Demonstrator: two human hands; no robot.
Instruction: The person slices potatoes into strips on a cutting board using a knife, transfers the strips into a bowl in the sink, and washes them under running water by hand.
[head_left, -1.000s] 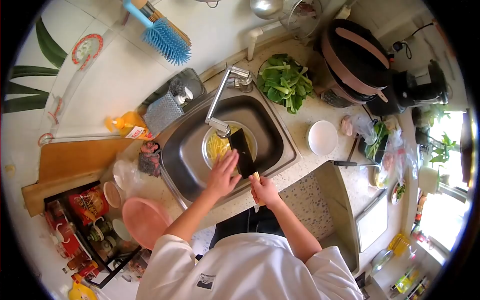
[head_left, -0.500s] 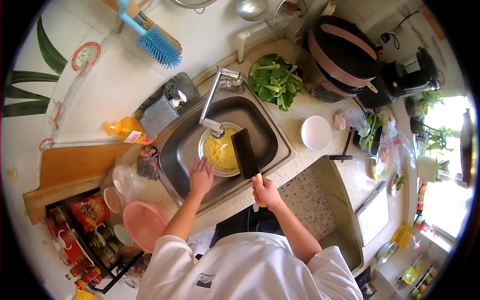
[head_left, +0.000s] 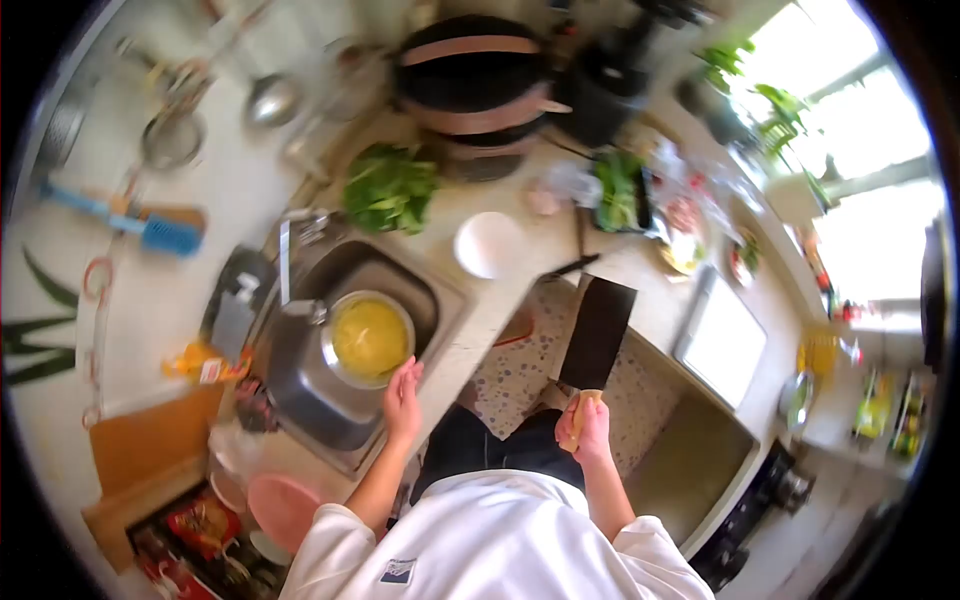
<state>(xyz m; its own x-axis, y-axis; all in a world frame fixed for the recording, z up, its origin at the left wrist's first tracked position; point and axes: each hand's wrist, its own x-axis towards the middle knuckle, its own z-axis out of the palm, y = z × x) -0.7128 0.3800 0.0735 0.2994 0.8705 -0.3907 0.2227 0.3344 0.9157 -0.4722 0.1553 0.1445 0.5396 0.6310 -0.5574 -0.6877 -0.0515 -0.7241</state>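
Observation:
My right hand [head_left: 588,428] is closed around the wooden handle of a cleaver [head_left: 598,335]. Its broad dark blade points away from me, over the floor gap beside the counter. Near the front edge of the sink [head_left: 325,425] is my left hand [head_left: 402,405], fingers loosely stretched out and holding nothing. Just beyond those fingertips, a round metal bowl [head_left: 328,352] stands in the sink with yellow shreds [head_left: 368,338] in water, under the faucet [head_left: 290,265]. Whether the fingertips touch the bowl's rim I cannot tell.
Leafy greens [head_left: 390,188] lie behind the sink, near a white bowl [head_left: 488,245]. A black and pink pan [head_left: 475,85] stands at the back. On the right counter are a tray of greens [head_left: 620,190] and a white board [head_left: 720,335]. A pink basin [head_left: 283,510] is at left.
The view has turned to the right. The cleaver has moved from over the sink to the right, away from the bowl. My left hand has drawn to the sink's near edge.

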